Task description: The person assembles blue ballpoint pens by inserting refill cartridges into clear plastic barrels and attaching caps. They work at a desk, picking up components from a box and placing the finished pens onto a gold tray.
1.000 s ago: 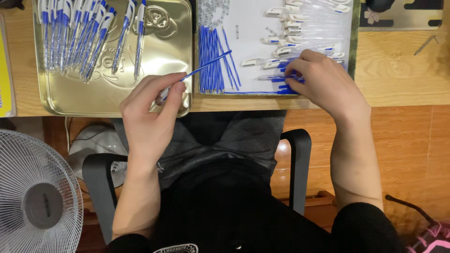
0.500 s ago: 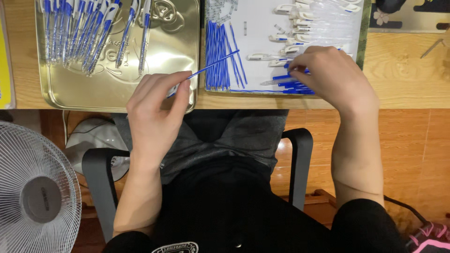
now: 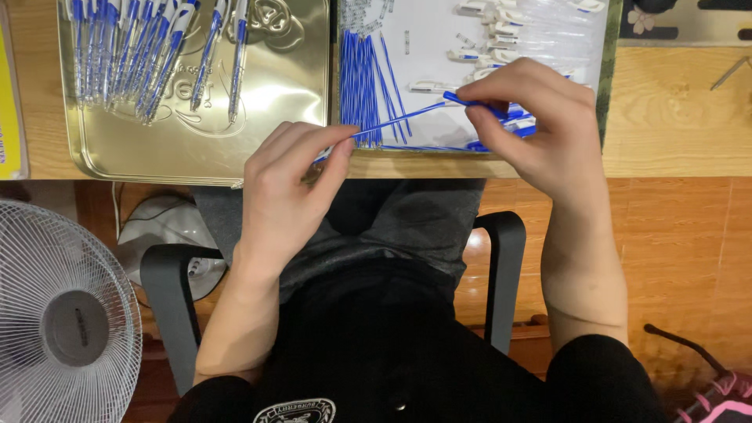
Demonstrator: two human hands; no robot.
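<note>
My left hand point(image 3: 294, 184) pinches the near end of a thin blue pen refill point(image 3: 399, 117) at the table's front edge. My right hand point(image 3: 533, 129) holds a small blue pen part point(image 3: 470, 102) against the refill's far tip. Both hands hover over a white sheet point(image 3: 439, 31) that carries a bundle of blue refills point(image 3: 364, 78), clear pen barrels point(image 3: 540, 39) and loose caps. To the left, a gold metal tray point(image 3: 258, 102) holds several finished blue-and-white pens point(image 3: 141, 55).
The wooden table point(image 3: 674, 110) has a yellow object point(image 3: 9, 94) at its left edge. A white floor fan point(image 3: 66, 313) stands lower left. I sit on a black armchair point(image 3: 497, 266); a pink-and-black item point(image 3: 717, 399) lies on the floor at lower right.
My right hand lifted off the pile of blue parts with one piece and brought it left to the refill's tip. My left hand kept holding the refill.
</note>
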